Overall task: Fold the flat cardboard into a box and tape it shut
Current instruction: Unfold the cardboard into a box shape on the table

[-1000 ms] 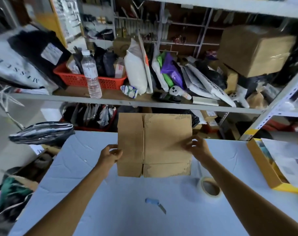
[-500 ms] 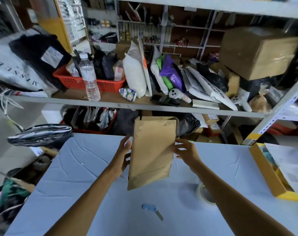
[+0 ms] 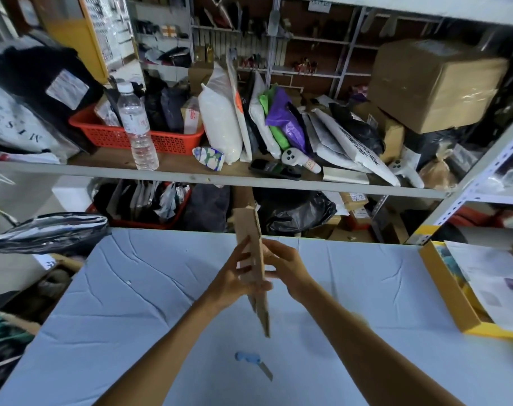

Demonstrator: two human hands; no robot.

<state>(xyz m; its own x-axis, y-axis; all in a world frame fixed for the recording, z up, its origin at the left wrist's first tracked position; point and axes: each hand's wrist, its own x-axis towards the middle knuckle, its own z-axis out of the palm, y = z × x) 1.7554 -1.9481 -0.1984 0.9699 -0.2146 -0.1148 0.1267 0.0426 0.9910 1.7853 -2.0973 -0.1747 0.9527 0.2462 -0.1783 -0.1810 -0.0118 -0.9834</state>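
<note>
Fingers (image 3: 240, 253) of left hand (image 3: 231, 279), head view: laid nearly straight up the left face of the flat brown corrugated cardboard sheet (image 3: 246, 227), thumb hooked round its near edge, pinching it. Fingers (image 3: 274, 253) of right hand (image 3: 288, 269): curled against the opposite face, gripping from the right. Cardboard edge-on to the camera, roughly upright with a slight tilt, clamped between both hands, clear of the pale blue cloth-covered table (image 3: 132, 303), upper end in front of the grey metal shelf (image 3: 190, 177). Blue-handled utility knife (image 3: 250, 358) flat on the table, nearer the camera than the hands. Yellow shallow cardboard tray (image 3: 451, 300) with printed sheets at the right table edge. On the shelf: clear plastic water bottle (image 3: 136, 127) upright, just in front of the red perforated plastic basket (image 3: 173, 140); large brown taped carton (image 3: 433, 83) far right, tilted.
</note>
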